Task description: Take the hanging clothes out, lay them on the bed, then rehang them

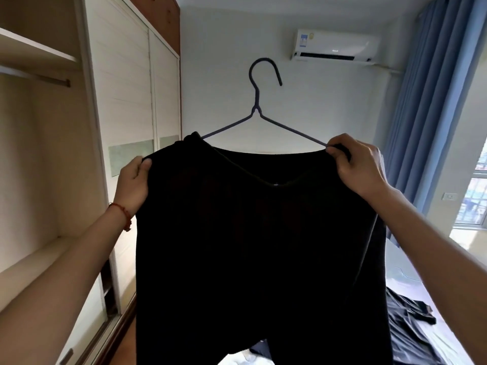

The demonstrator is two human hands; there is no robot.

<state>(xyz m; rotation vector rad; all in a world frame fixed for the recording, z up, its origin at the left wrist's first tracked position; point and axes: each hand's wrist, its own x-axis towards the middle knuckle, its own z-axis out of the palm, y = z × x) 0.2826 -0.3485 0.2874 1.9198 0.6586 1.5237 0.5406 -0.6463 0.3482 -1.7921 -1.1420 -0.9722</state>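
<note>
I hold a black garment (258, 246) up in front of me, spread wide and hanging down. A thin dark wire hanger (259, 109) rises out of its neck opening, hook upward. My left hand (134, 183) grips the garment's left shoulder. My right hand (355, 164) pinches the right shoulder together with the hanger's right end. The hanger's left arm runs under the fabric at the collar. The garment hides most of the bed below.
An open wardrobe (39, 154) with shelves and a bare rail (34, 76) stands at left, its sliding doors (126, 101) beyond. Dark clothes (411, 325) lie on the bed (448, 346) at lower right. Blue curtains (432, 101) and a window are at right, an air conditioner (337, 47) on the wall.
</note>
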